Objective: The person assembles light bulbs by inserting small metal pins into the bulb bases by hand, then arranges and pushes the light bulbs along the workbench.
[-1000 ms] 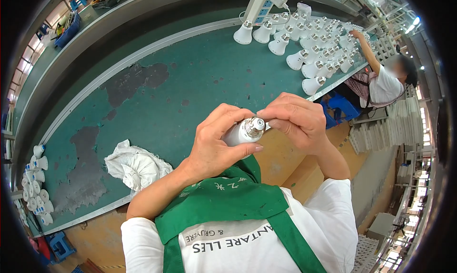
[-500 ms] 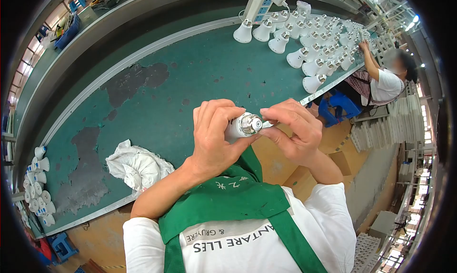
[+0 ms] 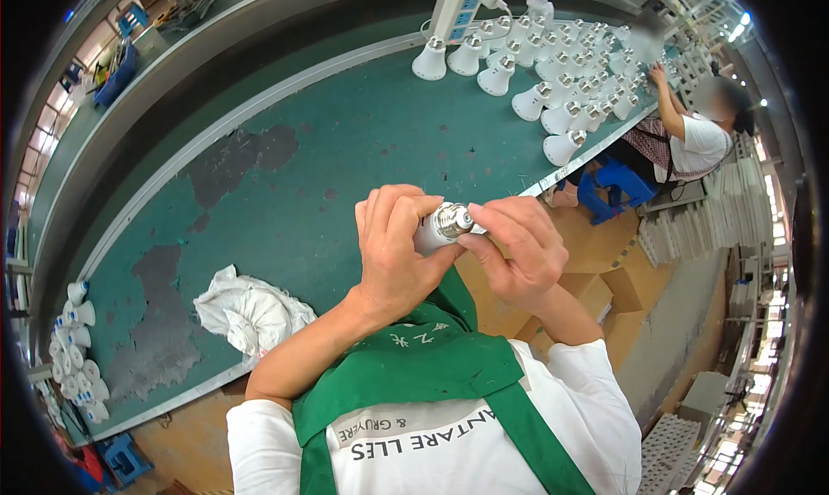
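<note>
A white bulb with a silver screw cap [image 3: 451, 221] is in front of my chest, cap pointing right and up toward the camera. Wrapped round its white body is my left hand [image 3: 390, 249], fingers above and thumb below. Fingers and thumb of my right hand [image 3: 518, 243] pinch at the cap's edge, where a small white piece shows between them, partly hidden. A crumpled white cloth [image 3: 250, 312] lies on the green table [image 3: 345, 150] at the left, near its front edge.
Many white bulbs [image 3: 494, 76] stand cap-up at the back right, beside a post with a power strip [image 3: 464, 16]. More white parts [image 3: 76, 348] are stacked far left. A co-worker [image 3: 701, 145] sits at the right by a blue stool [image 3: 615, 187]. An open carton [image 3: 596, 296] lies below.
My right hand has shifted slightly left and closer round the bulb's cap. The view has turned a little, and the co-worker's arms have moved among the far bulbs.
</note>
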Tool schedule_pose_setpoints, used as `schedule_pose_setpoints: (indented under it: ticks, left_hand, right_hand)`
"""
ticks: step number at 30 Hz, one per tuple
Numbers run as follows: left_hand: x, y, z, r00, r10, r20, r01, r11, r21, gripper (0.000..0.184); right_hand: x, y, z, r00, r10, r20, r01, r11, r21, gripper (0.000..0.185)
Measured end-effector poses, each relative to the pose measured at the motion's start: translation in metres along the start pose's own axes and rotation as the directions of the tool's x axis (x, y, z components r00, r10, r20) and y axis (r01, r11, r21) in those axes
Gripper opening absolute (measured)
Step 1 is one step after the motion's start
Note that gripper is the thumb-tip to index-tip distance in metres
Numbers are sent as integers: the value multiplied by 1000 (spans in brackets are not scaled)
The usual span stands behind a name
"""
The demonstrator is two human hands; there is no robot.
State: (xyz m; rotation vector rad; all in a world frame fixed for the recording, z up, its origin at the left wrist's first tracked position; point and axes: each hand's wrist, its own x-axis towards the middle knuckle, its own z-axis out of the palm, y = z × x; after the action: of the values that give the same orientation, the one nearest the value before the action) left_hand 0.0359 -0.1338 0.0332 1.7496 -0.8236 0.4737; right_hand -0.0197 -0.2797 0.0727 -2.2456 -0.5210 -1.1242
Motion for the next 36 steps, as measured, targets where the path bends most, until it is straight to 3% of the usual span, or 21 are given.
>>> schedule_pose_setpoints:
  ticks: [5,9,15,16,17,20,21,24,26,30,33,36]
  left_hand:
    - [1,-6,14,999,-21,39,22,1000,-17,50]
    - [5,-16,36,995,-82,63,88,992,-91,48]
    - [16,-38,78,994,15,111,-5,996,-91,41]
    - [18,-42,83,992,39,118,-29,996,-82,40]
    - [22,-47,84,973,21,230,-3,997,-77,48]
    - [36,-46,86,969,-90,229,114,989,-95,62]
    - [38,-63,83,946,-94,310,105,994,-17,72]
    - [40,-106,73,928,-236,289,200,968,149,57]
    - [38,-129,62,935,-236,264,191,964,186,52]
    - [42,-142,47,923,-300,241,241,939,246,46]
    - [56,-150,51,884,-386,262,345,919,190,47]
    - [81,-162,69,850,-446,282,408,894,185,53]
  right_hand:
    - [-7,9,-2,999,38,-27,-38,999,-15,38]
    - [-11,11,-2,916,395,67,-399,916,52,46]
    - [-22,45,0,834,542,100,-545,838,3,38]
    - [-21,52,-3,830,548,107,-551,834,3,37]
    - [-19,60,-7,826,552,114,-556,831,3,37]
    - [-7,100,-24,793,599,112,-603,798,-4,37]
    - [0,120,-29,792,608,65,-609,793,4,37]
    - [32,188,-47,820,554,-144,-570,815,-109,37]
    - [55,235,-58,839,522,-156,-544,784,-298,39]
    - [68,317,-51,848,519,-106,-493,700,-516,34]
    - [59,355,-39,742,670,27,-533,614,-582,34]
    - [39,390,-27,740,672,36,-516,601,-610,36]
